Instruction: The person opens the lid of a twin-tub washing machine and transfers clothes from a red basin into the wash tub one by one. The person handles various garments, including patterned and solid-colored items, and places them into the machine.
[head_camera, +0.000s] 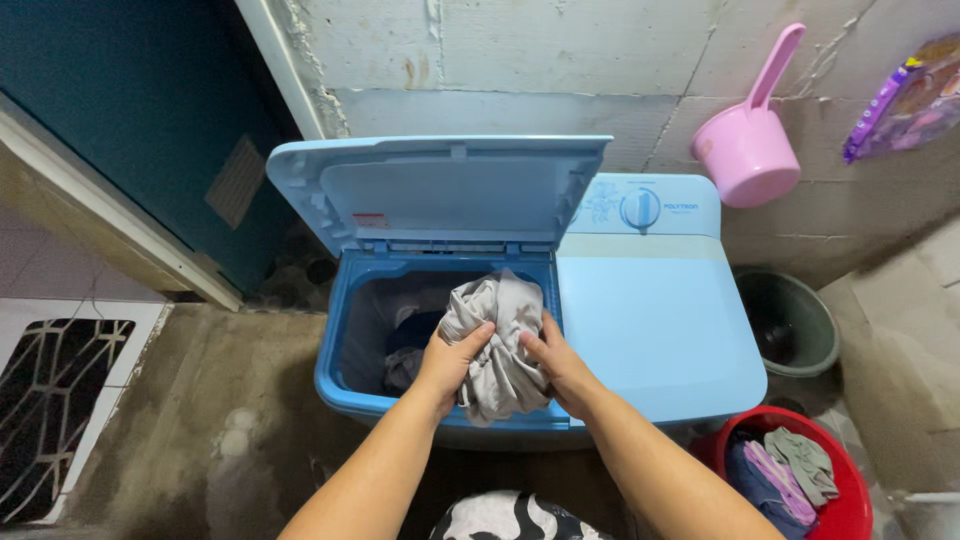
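Head view looks down on a light blue twin-tub washing machine (655, 330) standing on a rough, stained concrete floor (215, 420). Its left lid (440, 190) is raised and leans back toward a bare, patchy cement wall (560, 60); the right lid lies flat, with a round dial (640, 209) on the panel behind it. Both hands are closed around a bunched grey garment (497, 335) held over the front rim of the open tub: the left hand (452, 360) grips its left side, the right hand (557, 362) its right side, fingers curled into the cloth. More dark and pale clothes lie down inside the tub (400, 345). A pink dipper (748, 140) hangs on the wall to the right, near a purple packet (905, 100). Below it a dark green bucket (805, 325) stands just beside the machine, and a red basin (850, 500) holding folded clothes sits at the machine's front right corner. A teal door (130, 120) fills the upper left, with patterned tile (50, 400) below it.
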